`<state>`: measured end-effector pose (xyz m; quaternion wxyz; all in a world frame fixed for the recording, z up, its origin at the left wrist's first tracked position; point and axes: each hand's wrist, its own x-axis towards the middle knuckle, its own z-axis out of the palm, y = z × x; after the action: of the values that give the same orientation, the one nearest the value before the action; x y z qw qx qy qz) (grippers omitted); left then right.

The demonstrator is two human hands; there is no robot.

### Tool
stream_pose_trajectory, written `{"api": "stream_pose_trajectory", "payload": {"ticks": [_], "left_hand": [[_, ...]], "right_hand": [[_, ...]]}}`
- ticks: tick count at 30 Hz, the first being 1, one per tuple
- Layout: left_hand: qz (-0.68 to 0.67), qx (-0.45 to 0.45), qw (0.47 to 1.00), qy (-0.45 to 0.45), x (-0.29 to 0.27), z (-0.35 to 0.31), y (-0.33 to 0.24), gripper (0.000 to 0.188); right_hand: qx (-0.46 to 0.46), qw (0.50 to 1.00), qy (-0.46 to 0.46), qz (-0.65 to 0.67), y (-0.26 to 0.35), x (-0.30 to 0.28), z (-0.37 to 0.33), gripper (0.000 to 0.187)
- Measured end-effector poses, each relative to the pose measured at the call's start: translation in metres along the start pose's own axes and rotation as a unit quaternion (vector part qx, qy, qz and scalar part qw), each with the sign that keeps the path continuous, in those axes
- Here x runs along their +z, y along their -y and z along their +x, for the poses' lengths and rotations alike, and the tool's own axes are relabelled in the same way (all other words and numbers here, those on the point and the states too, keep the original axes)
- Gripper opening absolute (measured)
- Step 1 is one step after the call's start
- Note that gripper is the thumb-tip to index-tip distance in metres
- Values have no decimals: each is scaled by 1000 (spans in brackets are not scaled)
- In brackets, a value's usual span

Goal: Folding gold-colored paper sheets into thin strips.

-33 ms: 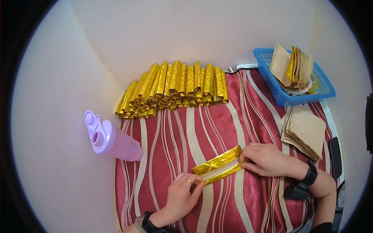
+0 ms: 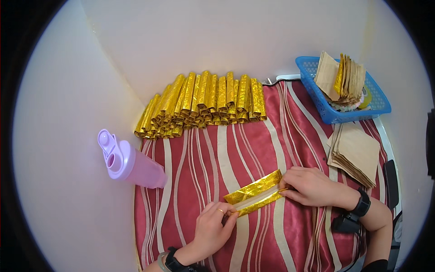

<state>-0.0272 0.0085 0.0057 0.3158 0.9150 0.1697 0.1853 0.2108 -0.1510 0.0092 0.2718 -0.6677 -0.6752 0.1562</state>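
A strip of gold foil paper (image 2: 254, 189) lies at a slant on the cloth, its long edges folded inward so a pale band of the inner side shows down the middle. My left hand (image 2: 213, 229) pinches its left end between thumb and fingers. At the other end, the thumb and fingers of my right hand (image 2: 310, 186) are closed on the paper. Farther off, a heap of folded gold paper tubes (image 2: 206, 95) is stacked against the wall. To the right sits a stack of tan paper squares (image 2: 358, 147), apart from my right hand.
A red striped cloth (image 2: 195, 177) covers the work surface. At left stands a lilac bottle (image 2: 136, 165) with its cap flipped up. A blue basket (image 2: 333, 117) at the far right holds more paper sheets. A dark flat object (image 2: 390, 183) rests by the right edge; pale walls enclose the back and sides.
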Motion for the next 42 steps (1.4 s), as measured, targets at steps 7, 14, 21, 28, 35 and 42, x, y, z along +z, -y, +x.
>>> {"api": "stream_pose_trajectory", "payload": {"ticks": [7,14,21,28,35,42], "left_hand": [[17,-34,999,4,2,3,-4,12],[53,-24,998,2,4,6,-1,11],[60,-17,998,-8,6,2,3,12],[23,-56,998,-7,4,4,-1,14],[47,-26,998,-16,6,5,5,14],[47,-5,999,-20,6,5,6,14]], "right_hand": [[7,999,-14,-32,3,3,1,17],[18,999,-7,-44,6,2,4,16],[16,998,-11,-58,9,3,4,16],[14,998,-5,-54,6,3,2,17],[8,999,-4,-42,7,1,3,20],[7,999,1,-44,6,0,3,19]]}}
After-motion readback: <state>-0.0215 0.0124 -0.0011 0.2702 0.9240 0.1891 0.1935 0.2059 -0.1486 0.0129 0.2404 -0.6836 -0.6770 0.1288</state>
